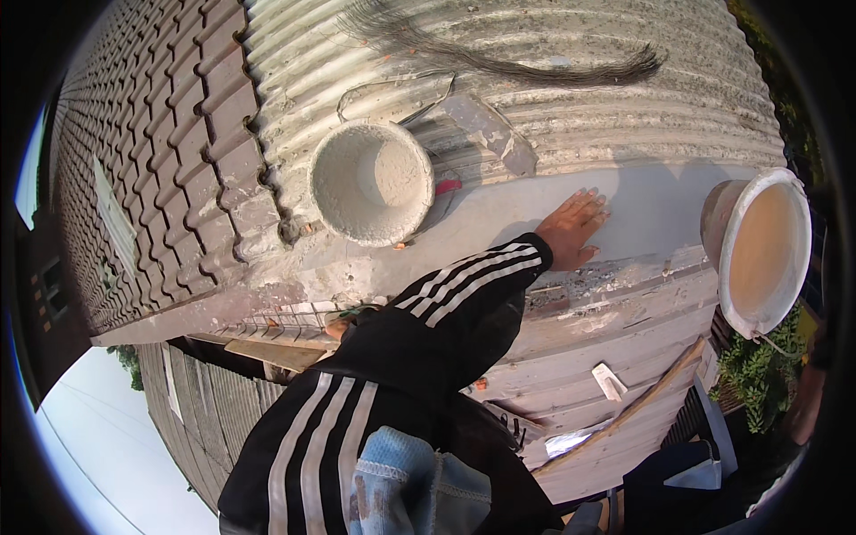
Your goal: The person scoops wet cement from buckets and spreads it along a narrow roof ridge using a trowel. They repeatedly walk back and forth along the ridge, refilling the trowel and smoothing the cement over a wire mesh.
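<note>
My left hand [575,230] lies palm down on a smooth grey coated strip [499,201] along the edge of the corrugated roof. Its fingers are stretched out and slightly apart, with no tool in them. Left of the hand stands a bucket [330,183] caked inside with pale grey residue; its wire handle leans away behind it. To the right is a second bucket [720,214], tilted in view and holding brownish liquid [762,245]. Behind the strip lies a flat, mortar-smeared plate [490,134]. My right hand is not visible.
A bundle of thin dark wires or bristles [535,71] lies across the corrugated roof [588,116]. Brown roof tiles [169,169] rise at left. Below are a small white block [609,382] and a wooden strip [642,397]. A blurred limb [805,406], owner unclear, shows at right.
</note>
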The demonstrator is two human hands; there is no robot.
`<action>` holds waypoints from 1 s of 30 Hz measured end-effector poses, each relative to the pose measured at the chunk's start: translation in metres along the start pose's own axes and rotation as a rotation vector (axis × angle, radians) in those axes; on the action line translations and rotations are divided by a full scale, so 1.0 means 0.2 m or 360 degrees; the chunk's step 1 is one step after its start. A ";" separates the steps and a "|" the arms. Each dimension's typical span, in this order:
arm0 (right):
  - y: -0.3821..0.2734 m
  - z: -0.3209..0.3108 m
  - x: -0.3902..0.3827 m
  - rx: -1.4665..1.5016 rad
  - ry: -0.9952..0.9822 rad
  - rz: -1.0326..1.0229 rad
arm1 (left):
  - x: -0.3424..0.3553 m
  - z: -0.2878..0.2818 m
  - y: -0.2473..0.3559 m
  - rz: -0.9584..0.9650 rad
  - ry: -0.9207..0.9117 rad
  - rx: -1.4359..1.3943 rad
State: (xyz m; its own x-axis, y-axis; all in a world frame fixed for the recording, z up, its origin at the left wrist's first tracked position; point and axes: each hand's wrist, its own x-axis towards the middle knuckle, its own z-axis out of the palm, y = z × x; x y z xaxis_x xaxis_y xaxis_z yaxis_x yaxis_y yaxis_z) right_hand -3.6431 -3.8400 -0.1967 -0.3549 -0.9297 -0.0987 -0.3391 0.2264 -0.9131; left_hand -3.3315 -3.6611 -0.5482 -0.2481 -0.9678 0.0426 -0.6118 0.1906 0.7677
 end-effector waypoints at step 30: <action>0.46 -0.32 -4.18 -0.0202 0.0765 0.0929 | -2.00 -1.11 -0.35 -0.1101 -0.0682 0.1096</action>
State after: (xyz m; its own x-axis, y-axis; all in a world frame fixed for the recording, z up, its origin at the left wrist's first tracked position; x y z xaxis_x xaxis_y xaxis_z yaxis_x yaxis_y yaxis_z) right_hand -3.4338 -3.0227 -0.1719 -0.8371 -0.4272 -0.3417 -0.0676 0.7006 -0.7103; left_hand -3.0233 -3.3242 -0.4771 0.1546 -0.7879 -0.5961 -0.9804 -0.1969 0.0060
